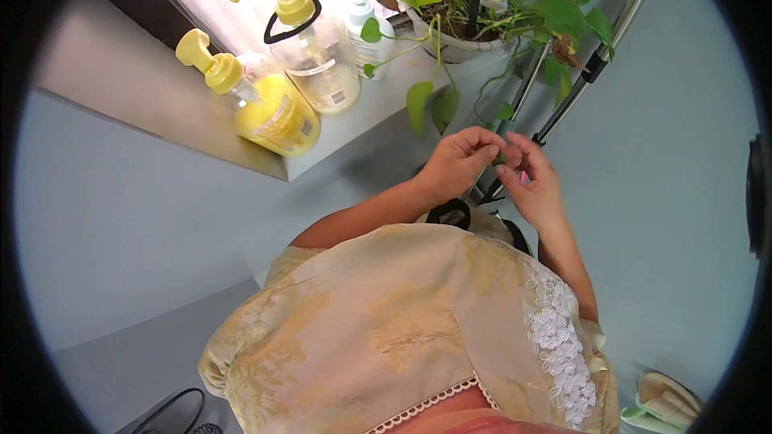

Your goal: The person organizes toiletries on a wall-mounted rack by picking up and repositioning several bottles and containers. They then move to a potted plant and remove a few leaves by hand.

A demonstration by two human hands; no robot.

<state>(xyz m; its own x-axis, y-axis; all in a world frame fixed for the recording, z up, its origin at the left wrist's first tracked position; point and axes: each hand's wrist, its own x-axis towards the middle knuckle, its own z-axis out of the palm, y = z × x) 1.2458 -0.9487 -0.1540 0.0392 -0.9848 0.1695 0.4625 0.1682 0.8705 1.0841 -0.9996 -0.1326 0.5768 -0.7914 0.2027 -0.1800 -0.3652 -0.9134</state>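
Note:
My left hand [460, 164] and my right hand [534, 185] meet just below the potted plant, fingertips almost touching. Between them shows a small dark green leaf [498, 159], pinched by the left thumb and fingers. The right fingers are curled, and the right thumb presses at the same leaf, partly hidden by the hands. A thin vine [480, 100] trails down toward the hands from a leafy green plant [555, 12] in a white pot [454, 50]. One of its leaves is brown and withered.
On the white shelf [366, 116] stand a yellow-filled pump bottle [281, 116], a nearly emptied clear pump bottle [322, 72] with a black band, and a white bottle [371, 44]. Behind my hands rises a chrome stand [615, 40]. Slippers [666, 402] lie at lower right.

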